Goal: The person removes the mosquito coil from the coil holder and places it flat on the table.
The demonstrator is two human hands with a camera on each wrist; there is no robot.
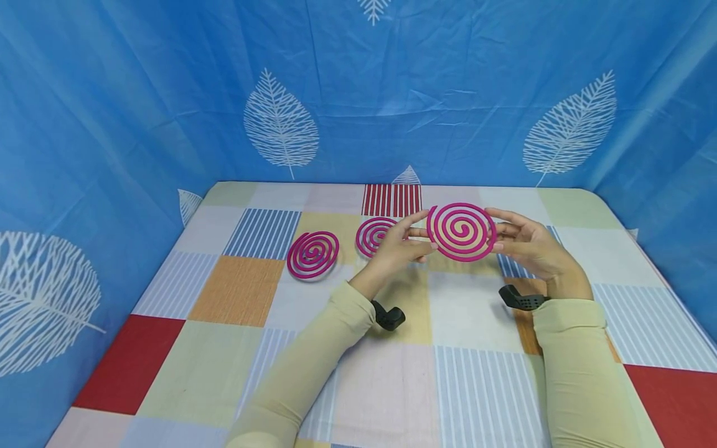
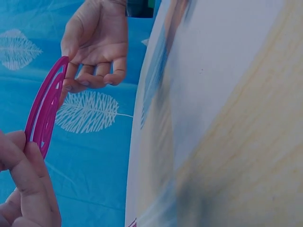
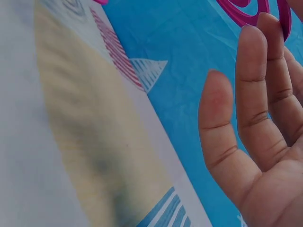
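A magenta mosquito coil is held up above the table between the two hands, its flat spiral face toward the head camera. My left hand pinches its left edge between thumb and fingers. At the opposite edge, my right hand grips it with thumb and fingertips. Seen from the left wrist, the coil is nearly edge-on, and the lower fingers of the right hand are loosely bent below it. Only part of the coil shows at the top of the right wrist view.
Two more magenta coils are behind and left of the hands: one coil at the left, another coil partly hidden by the left hand. A patchwork cloth covers the table. Blue leaf-print curtains enclose the back and sides.
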